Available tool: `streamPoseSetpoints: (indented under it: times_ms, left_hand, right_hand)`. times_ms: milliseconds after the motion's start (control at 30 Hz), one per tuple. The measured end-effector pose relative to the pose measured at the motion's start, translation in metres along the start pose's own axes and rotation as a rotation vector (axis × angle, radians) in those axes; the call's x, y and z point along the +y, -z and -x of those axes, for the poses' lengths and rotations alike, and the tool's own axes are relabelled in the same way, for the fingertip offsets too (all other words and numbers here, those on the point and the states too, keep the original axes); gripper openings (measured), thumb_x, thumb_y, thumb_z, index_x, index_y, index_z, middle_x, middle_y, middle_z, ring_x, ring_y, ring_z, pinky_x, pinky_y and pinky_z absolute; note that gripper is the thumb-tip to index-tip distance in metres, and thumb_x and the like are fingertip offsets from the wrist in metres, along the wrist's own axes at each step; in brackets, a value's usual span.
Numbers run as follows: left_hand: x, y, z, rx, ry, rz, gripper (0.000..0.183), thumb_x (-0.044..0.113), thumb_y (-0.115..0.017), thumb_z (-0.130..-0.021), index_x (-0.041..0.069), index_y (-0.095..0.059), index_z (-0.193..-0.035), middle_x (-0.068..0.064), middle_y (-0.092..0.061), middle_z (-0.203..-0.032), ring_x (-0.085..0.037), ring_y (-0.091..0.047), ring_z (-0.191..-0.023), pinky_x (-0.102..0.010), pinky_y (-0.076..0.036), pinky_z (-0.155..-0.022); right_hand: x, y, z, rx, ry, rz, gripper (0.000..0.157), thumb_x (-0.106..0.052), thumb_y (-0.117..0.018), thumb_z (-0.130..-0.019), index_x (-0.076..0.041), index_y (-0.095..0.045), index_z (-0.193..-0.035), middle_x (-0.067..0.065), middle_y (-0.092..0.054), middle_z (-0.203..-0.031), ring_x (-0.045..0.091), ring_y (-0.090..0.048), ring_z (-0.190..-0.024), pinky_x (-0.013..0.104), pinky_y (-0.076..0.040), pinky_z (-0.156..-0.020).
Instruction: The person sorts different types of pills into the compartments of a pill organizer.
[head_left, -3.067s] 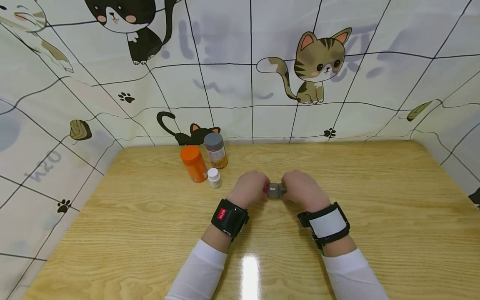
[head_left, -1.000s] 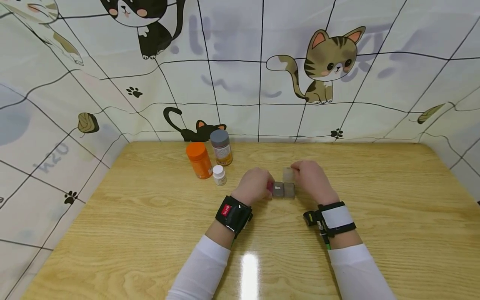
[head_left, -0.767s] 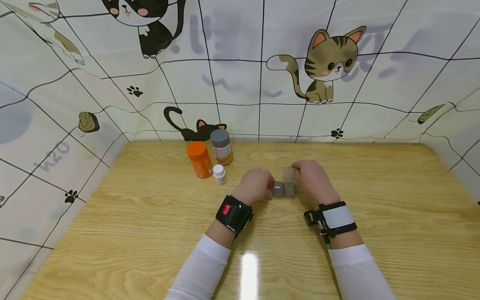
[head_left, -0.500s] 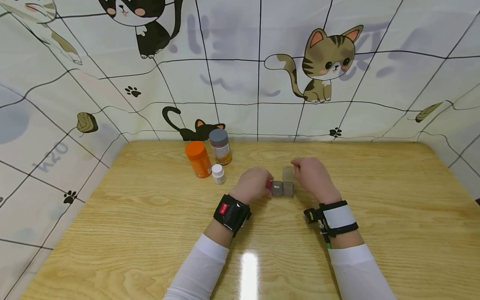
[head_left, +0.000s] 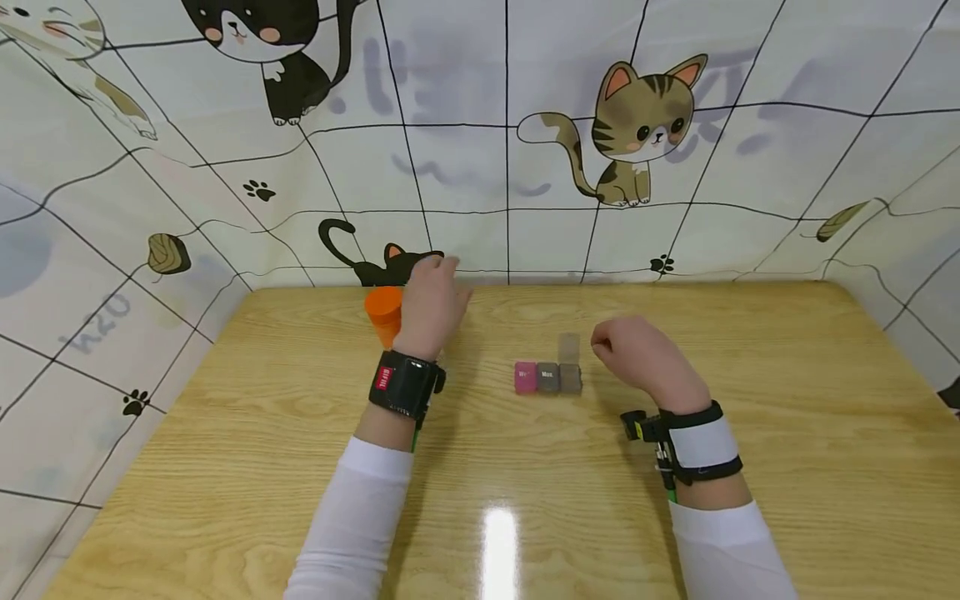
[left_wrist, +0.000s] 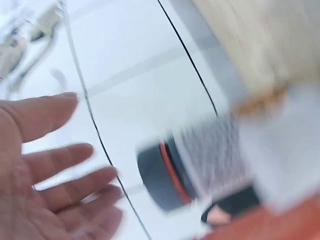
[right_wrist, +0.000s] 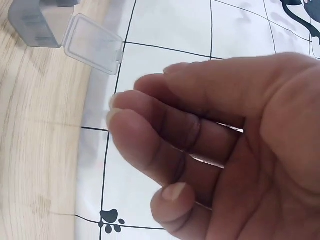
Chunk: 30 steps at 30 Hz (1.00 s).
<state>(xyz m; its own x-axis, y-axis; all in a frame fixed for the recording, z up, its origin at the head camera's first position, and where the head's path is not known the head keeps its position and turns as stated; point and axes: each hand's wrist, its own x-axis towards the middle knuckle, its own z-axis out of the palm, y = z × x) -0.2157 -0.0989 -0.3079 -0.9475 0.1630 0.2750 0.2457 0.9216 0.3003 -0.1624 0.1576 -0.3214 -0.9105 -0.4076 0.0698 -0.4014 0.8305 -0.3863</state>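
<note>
A small weekly pill organizer (head_left: 548,377) lies on the table, one pink section beside two grey ones. The clear lid (head_left: 569,346) of its rightmost section stands open, folded away towards the wall. My left hand (head_left: 431,308) is over the bottles at the back left, fingers spread and holding nothing. In the left wrist view its fingers point towards a grey-capped bottle (left_wrist: 165,175), apart from it; the head view hides that bottle behind the hand. Right of the organizer hovers my right hand (head_left: 648,358), fingers loosely curled around nothing, near the open lid (right_wrist: 95,44).
An orange bottle (head_left: 384,308) stands left of my left hand, partly covered by it. A white bottle (left_wrist: 287,145) shows blurred in the left wrist view. The wooden table (head_left: 495,467) meets a cat-patterned wall covering (head_left: 465,167) at its back edge.
My left hand has let go of the organizer's pink end and moved left and back to the bottles. My right hand opened the rightmost lid, then released it and drew slightly right.
</note>
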Motion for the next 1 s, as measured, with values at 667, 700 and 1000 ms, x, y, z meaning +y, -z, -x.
streamPoseSetpoints:
  times_ms: [667,700,1000]
  left_hand:
    - [-0.019,0.007,-0.027,-0.22,0.121,-0.182,0.049,0.027,-0.061,-0.089,-0.002,-0.046,-0.126,-0.024,-0.05,-0.119,-0.039,-0.048,-0.104,-0.053,-0.039,-0.089]
    - [-0.016,0.01,-0.025,-0.199,0.104,-0.188,0.048,0.025,-0.062,-0.089,-0.003,-0.047,-0.125,-0.025,-0.05,-0.117,-0.039,-0.049,-0.102,-0.052,-0.04,-0.088]
    - [0.04,0.047,0.018,-0.148,-0.091,0.159,0.056,0.021,-0.063,-0.089,0.003,-0.038,-0.136,-0.02,-0.043,-0.119,-0.027,-0.05,-0.093,-0.037,-0.049,-0.078]
  right_hand:
    - [0.0,-0.001,0.003,-0.031,-0.003,-0.031,0.017,-0.009,-0.053,-0.09,0.003,-0.064,-0.096,0.007,-0.059,-0.076,0.015,-0.046,-0.061,0.035,-0.044,-0.062]
    - [-0.001,-0.001,0.003,-0.024,-0.001,-0.03,0.017,-0.009,-0.053,-0.091,0.003,-0.063,-0.097,0.006,-0.058,-0.075,0.015,-0.046,-0.06,0.035,-0.044,-0.062]
    - [-0.014,0.01,0.012,0.122,0.044,-0.14,0.029,-0.012,-0.057,-0.09,0.004,-0.056,-0.115,0.017,-0.062,-0.103,0.026,-0.055,-0.089,0.044,-0.046,-0.076]
